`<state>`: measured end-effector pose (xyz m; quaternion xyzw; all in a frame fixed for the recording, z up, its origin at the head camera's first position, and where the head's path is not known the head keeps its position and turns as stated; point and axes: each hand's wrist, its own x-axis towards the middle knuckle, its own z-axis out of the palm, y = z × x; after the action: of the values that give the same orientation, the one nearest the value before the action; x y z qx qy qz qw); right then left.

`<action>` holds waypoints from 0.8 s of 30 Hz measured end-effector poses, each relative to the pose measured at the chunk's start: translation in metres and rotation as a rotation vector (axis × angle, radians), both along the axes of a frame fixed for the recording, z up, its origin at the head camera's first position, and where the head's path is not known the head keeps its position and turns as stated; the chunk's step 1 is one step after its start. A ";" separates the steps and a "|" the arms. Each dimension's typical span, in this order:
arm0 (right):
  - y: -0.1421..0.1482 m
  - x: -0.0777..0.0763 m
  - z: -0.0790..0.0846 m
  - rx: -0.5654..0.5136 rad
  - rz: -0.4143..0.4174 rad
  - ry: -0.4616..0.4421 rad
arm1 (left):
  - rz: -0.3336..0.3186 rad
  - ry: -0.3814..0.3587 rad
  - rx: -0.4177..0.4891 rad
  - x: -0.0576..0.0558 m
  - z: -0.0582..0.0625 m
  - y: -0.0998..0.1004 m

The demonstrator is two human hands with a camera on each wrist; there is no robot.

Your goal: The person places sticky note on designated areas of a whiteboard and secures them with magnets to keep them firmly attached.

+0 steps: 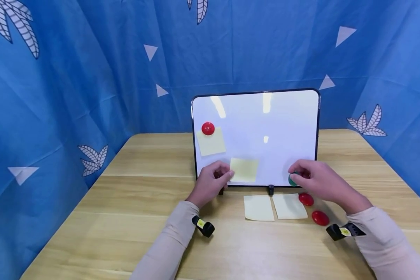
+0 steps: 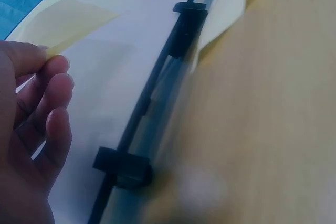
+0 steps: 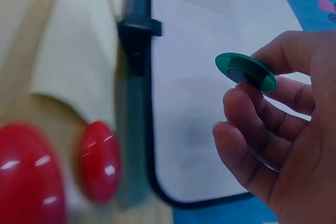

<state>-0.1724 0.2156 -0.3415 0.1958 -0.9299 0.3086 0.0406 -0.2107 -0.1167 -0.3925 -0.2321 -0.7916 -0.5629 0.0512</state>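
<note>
My left hand [image 1: 214,181] pinches the left edge of a yellow sticky note [image 1: 245,170] in front of the lower part of a whiteboard [image 1: 283,124]. In the left wrist view that note [image 2: 73,22] slants away from the board between thumb and index finger. Near the board's lower right corner, my right hand [image 1: 316,179] pinches a round green magnet [image 3: 247,72] by its edge, its dark underside partly showing in the right wrist view. Another sticky note [image 1: 211,144] is on the board's left side, with a red magnet [image 1: 208,128] over its top edge.
Two pale sticky notes [image 1: 259,208] lie on the wooden table [image 1: 126,217] before the board. Right of them are two red magnets [image 1: 320,218], one overlapping a note's corner. Black clips [image 1: 271,190] support the board's bottom edge. A blue patterned curtain [image 1: 266,46] hangs behind.
</note>
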 end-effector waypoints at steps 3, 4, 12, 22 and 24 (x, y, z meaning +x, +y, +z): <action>-0.001 -0.004 0.009 0.006 -0.012 0.028 | -0.007 0.008 0.004 -0.005 0.005 0.006; -0.002 -0.006 0.011 0.004 -0.016 0.035 | -0.006 0.008 0.000 -0.007 0.006 0.007; -0.019 -0.016 0.020 -0.039 -0.023 0.027 | 0.030 0.028 0.030 -0.014 0.023 0.007; -0.026 -0.024 0.029 -0.047 -0.032 0.010 | 0.053 0.026 0.019 -0.024 0.043 0.002; -0.025 -0.025 0.029 -0.044 -0.036 0.005 | 0.061 0.022 0.014 -0.025 0.045 0.001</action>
<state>-0.1978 0.1906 -0.3120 0.1787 -0.9262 0.3279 0.0527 -0.2354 -0.1153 -0.3473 -0.2135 -0.7937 -0.5641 0.0789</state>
